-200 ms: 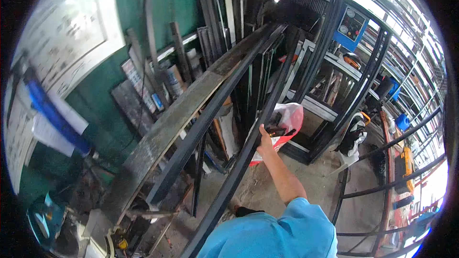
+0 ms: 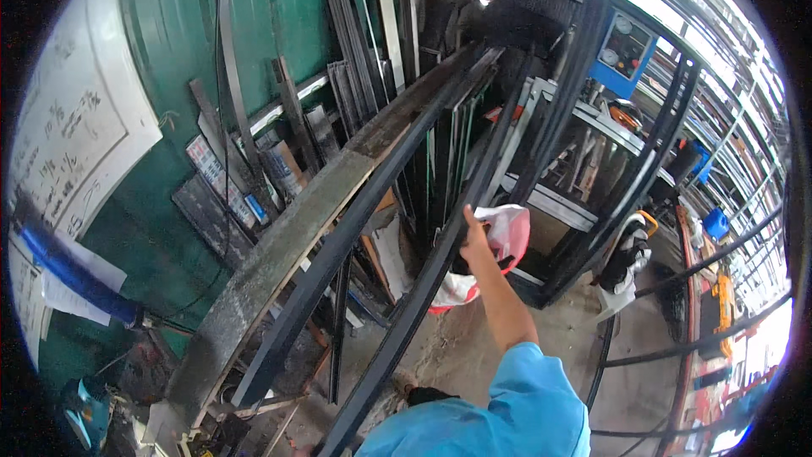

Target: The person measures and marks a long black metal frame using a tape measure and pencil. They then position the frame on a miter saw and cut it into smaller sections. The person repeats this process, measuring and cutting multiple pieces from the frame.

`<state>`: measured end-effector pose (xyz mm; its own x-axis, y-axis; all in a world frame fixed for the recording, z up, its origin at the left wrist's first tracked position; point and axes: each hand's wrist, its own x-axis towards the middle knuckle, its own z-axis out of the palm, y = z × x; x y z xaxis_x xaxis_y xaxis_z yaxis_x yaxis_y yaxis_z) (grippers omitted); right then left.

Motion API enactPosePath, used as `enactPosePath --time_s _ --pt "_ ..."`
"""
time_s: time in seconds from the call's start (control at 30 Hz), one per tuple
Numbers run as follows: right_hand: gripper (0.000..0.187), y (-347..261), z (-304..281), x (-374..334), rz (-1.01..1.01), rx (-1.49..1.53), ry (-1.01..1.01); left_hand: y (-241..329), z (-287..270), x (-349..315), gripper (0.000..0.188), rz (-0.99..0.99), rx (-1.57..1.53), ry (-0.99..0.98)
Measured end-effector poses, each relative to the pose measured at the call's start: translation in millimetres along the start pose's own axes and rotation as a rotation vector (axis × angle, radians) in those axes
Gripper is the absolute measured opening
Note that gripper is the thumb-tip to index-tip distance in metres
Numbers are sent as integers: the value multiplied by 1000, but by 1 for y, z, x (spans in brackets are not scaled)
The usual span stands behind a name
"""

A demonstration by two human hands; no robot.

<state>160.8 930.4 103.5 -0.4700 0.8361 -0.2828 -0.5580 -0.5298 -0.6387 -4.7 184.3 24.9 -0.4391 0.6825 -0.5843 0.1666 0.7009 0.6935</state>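
Observation:
My right hand (image 2: 476,241) is closed around a long dark metal bar (image 2: 410,300), its thumb along the bar's near side. The bar slants from the lower middle up toward the back of the workshop. Just behind my hand hangs a white and red plastic bag (image 2: 510,233), with dark pieces partly visible inside. Another dark metal bar (image 2: 326,275) runs roughly parallel on the left, beside a worn grey bench plank (image 2: 279,267). My left hand is out of sight.
Metal and wood offcuts (image 2: 347,59) lean against a green wall (image 2: 178,25). Dark frames (image 2: 554,110) stand right of the bag. Further right are a blue gauge box (image 2: 624,51), a white stool (image 2: 611,300) with a dark and white bundle, and curved black rods (image 2: 702,343).
My right hand has shifted slightly up and right, still on the bar. The view has turned a little, so the wall and offcuts appear further left.

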Motion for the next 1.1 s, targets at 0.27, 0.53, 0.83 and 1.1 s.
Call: enactPosePath --time_s 0.27,0.53,0.83,1.1 --pt "42 -44 -4 37 167 -385 356 300 92 193 66 56 240 -7" --pt "24 -86 -62 154 17 -208 197 383 108 274 56 151 275 58" --pt "20 -71 -79 175 12 -177 238 435 119 308 54 102 223 8" --pt "43 -22 -81 71 -44 -586 306 416 190 411 59 78 291 -27"
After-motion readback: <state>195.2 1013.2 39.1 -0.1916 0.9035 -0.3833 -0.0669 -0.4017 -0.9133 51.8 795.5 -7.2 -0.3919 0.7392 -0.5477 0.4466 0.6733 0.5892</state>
